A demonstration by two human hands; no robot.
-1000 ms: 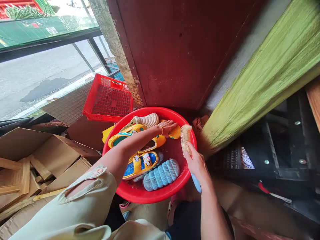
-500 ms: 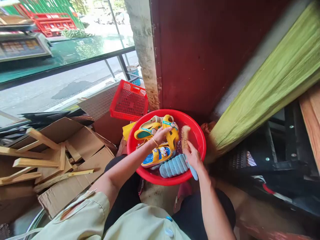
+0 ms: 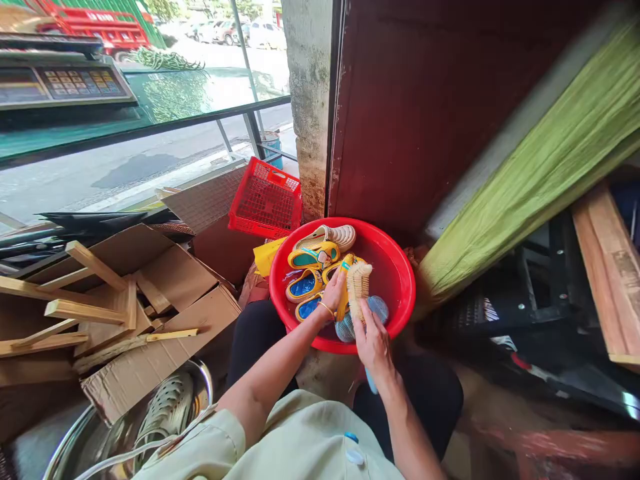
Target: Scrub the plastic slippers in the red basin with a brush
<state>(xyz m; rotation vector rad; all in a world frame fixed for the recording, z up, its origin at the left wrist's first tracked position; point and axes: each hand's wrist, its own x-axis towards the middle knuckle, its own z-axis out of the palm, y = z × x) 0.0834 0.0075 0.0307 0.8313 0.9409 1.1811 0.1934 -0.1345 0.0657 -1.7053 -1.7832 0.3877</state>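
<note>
We have the left hand (image 3: 333, 291) and the right hand (image 3: 374, 350) close together over a red plastic basin (image 3: 413, 287), which sits just beyond the person's knees in black trousers (image 3: 425, 393). The right hand is closed around the blue handle of a scrubbing brush (image 3: 359, 288), whose tip pokes out below the fist. The brush's long axis runs up and away from the person, leaning slightly left, with its pale bristles at the far end. A yellow slipper (image 3: 343, 287) stands on edge in the basin between the two hands, its long axis almost upright in our view. The left hand is the nearer of the two, against the slipper's left side, while the bristles sit just to its right and appear to touch it. We think the left fingers curl around the slipper, but the brush and the angle hide too much for us to tell a firm grip from a steadying touch. Behind the left hand lie a cream woven slipper (image 3: 333, 237) and yellow slippers with teal and blue insoles (image 3: 303, 285). To the right of the brush, a blue ridged slipper (image 3: 377, 309) rests against the basin's inner wall. Beyond the basin stands a red plastic crate (image 3: 266, 199), and flattened cardboard (image 3: 200, 313) lies to the left.
</note>
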